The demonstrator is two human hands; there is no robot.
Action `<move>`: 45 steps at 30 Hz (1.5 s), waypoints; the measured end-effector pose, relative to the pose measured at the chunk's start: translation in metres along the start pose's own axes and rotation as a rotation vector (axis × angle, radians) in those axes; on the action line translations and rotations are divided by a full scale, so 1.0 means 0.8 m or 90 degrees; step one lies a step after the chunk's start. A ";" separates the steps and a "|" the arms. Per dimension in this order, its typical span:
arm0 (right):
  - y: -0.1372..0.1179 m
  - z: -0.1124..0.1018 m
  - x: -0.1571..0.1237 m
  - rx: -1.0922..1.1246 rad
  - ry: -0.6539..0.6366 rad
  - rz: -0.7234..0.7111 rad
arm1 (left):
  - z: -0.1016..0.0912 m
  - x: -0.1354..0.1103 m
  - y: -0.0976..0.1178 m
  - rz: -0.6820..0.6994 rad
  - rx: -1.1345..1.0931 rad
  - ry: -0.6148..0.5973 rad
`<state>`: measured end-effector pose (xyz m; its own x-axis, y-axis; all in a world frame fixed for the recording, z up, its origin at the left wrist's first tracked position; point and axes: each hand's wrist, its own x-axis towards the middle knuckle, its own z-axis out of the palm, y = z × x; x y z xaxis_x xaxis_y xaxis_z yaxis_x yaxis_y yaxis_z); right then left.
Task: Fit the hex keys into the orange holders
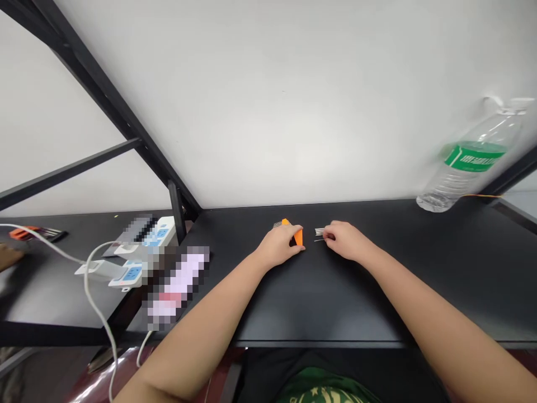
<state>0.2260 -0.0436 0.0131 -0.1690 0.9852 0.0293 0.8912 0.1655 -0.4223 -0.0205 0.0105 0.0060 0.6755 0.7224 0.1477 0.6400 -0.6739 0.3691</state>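
My left hand point(280, 245) rests on the black table point(356, 302) with its fingers closed round a small orange piece point(297, 235) that has thin metal pins sticking out at its far end. Just to the right, my right hand point(344, 239) is curled in a pinch on a few thin metal pins point(319, 232) lying on the table. The two hands are a few centimetres apart near the table's back edge.
A clear plastic water bottle point(470, 162) with a green label stands at the back right. White power strips point(134, 254) with a cable lie on the neighbouring table to the left, past a black frame post point(176, 210). Another orange piece point(25, 232) lies far left.
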 end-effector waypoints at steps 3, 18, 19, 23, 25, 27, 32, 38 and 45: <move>0.004 0.000 -0.001 -0.097 0.040 -0.007 | 0.001 0.000 0.001 -0.001 0.000 -0.006; 0.028 0.013 0.011 -0.070 0.040 -0.093 | -0.002 -0.001 0.004 -0.004 -0.028 -0.014; 0.028 0.013 0.011 -0.068 0.040 -0.095 | -0.002 -0.001 0.005 -0.003 -0.027 -0.014; 0.028 0.012 0.012 -0.082 0.034 -0.109 | -0.004 0.000 0.006 0.000 -0.021 -0.016; 0.027 0.010 0.013 -0.085 0.020 -0.110 | -0.003 0.000 0.006 0.002 -0.022 -0.017; 0.025 0.008 0.013 -0.086 0.004 -0.104 | -0.002 0.000 0.005 0.004 -0.025 -0.018; 0.023 0.007 0.010 -0.086 -0.031 -0.096 | -0.002 -0.002 0.005 0.010 -0.015 -0.015; 0.028 0.010 0.004 -0.043 -0.017 -0.092 | -0.004 -0.004 0.010 0.015 -0.022 -0.026; 0.036 -0.003 0.006 -0.034 0.026 -0.009 | -0.003 -0.004 0.008 -0.009 -0.056 -0.017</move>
<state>0.2518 -0.0342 0.0034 -0.1650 0.9836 0.0728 0.9101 0.1802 -0.3730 -0.0194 0.0042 0.0103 0.6767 0.7268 0.1174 0.6158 -0.6462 0.4508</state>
